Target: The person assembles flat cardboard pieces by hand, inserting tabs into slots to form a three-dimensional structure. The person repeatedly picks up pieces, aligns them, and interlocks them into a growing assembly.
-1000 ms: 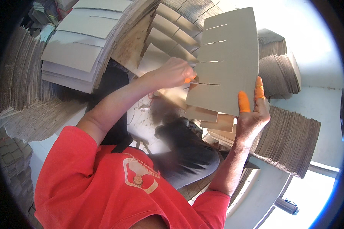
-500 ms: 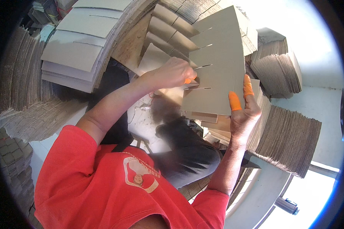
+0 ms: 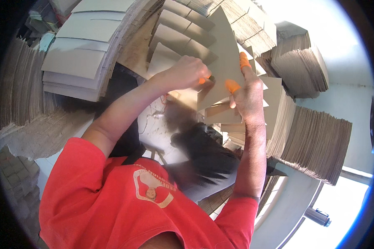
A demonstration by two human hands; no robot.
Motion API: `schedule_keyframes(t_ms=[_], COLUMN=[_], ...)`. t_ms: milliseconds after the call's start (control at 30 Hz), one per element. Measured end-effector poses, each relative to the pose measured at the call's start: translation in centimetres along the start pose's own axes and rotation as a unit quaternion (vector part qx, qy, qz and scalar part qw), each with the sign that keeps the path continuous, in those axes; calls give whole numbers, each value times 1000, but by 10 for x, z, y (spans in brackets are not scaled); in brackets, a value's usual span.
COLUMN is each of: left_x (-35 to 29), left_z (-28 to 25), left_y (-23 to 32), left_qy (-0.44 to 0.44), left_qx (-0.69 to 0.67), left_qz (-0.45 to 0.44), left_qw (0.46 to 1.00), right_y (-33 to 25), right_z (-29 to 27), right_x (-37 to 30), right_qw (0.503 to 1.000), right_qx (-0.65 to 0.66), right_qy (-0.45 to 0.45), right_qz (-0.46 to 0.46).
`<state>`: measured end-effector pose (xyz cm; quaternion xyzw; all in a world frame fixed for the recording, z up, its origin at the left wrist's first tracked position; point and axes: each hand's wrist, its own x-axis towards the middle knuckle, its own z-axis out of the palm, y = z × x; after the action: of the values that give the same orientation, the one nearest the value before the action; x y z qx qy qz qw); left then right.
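Observation:
My right hand [image 3: 250,93] grips a slotted cardboard sheet [image 3: 223,54], its orange-covered thumb on one face and an orange-covered finger at the far edge. The sheet stands tilted, seen partly edge-on. Close to its left side my left hand [image 3: 186,74] is closed, orange covering on a fingertip. Whatever its fingers pinch is hidden by the hand. Upright cardboard strips [image 3: 180,39] stand in rows behind the left hand. Below the sheet, more cardboard pieces [image 3: 222,115] show between the two hands.
Slotted cardboard sheets [image 3: 77,62] lie stacked at the left, beside a tall cardboard stack [image 3: 18,83]. Further stacks stand at the right [image 3: 316,141] and far right [image 3: 299,62]. A black-clad leg [image 3: 199,157] is below my hands. A pale wall [image 3: 345,99] borders the right.
My right hand has moved left and farther away, turning the sheet from a broad face toward edge-on. My left hand has stayed nearly in place, still closed.

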<state>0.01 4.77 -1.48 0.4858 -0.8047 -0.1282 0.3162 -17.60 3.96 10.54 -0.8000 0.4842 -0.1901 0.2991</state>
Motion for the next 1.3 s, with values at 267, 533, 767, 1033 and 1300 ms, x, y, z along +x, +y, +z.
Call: schedule_keyframes(t_ms=[267,533,767,1033,1300], left_x=[-4,-3,0,-34,-58], left_z=[-6,-9,-5,-39,-52], left_y=[6,23,22,-3,-40], left_qy=[1,37,-82,149,147], left_qx=[2,95,170,105,-33], left_qz=[-2,121,64,-11,-99], left_qw=[1000,987,980,983,984], right_y=[49,129,245,237,41], right_z=[47,-51,-92,-120,-100], right_x=[-34,-74,-125,-126,-82], right_qw=[983,859,816,819,881], right_qx=[-124,-379,-489,-288,-7], right_qy=[-43,344,178,442,470], right_qz=[-130,15,252,227,-49])
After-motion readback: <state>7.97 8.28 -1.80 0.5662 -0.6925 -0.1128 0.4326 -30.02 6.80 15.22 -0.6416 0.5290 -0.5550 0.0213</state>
